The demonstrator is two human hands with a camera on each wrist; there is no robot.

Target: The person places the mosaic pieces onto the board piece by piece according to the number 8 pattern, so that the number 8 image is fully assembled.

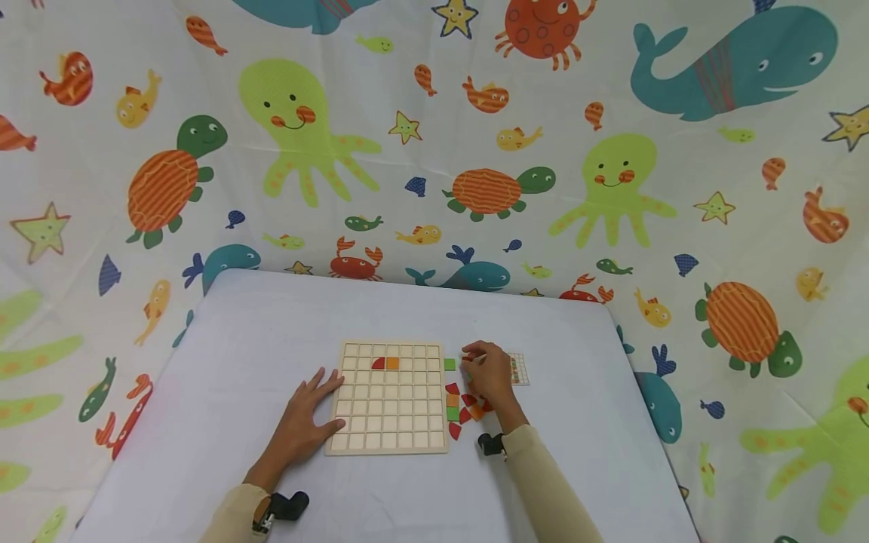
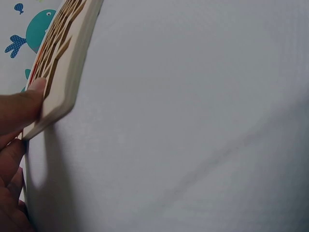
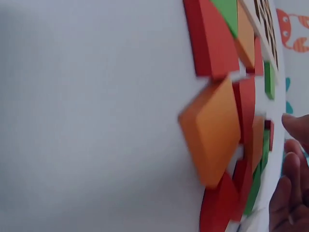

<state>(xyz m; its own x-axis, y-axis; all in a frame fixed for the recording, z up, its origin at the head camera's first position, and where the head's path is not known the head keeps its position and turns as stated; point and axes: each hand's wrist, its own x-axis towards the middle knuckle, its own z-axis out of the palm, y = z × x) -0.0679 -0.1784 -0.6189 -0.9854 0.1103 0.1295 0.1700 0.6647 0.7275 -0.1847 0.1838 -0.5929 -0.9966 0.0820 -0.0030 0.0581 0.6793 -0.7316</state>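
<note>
My left hand [image 1: 302, 422] rests at the left edge of a wooden grid board [image 1: 387, 408], fingers spread. In the left wrist view its thumb [image 2: 36, 99] lies on the board's rim. A red quarter-round piece [image 1: 379, 363] and an orange square [image 1: 393, 363] sit side by side in the grid's second row. My right hand [image 1: 490, 373] hovers over loose pieces right of the board, partly covering them. In the right wrist view its thumb and fingers [image 3: 289, 166] are apart, with nothing seen between them. A green square [image 1: 449, 364] lies just left of its fingertips.
Several red, green and orange blocks [image 3: 212, 130] lie close together beside the board's right side. A small card with a printed grid [image 1: 520, 369] is partly behind my right hand. White cloth [image 1: 271, 317] covers the table; a sea-animal curtain [image 1: 407, 90] hangs behind.
</note>
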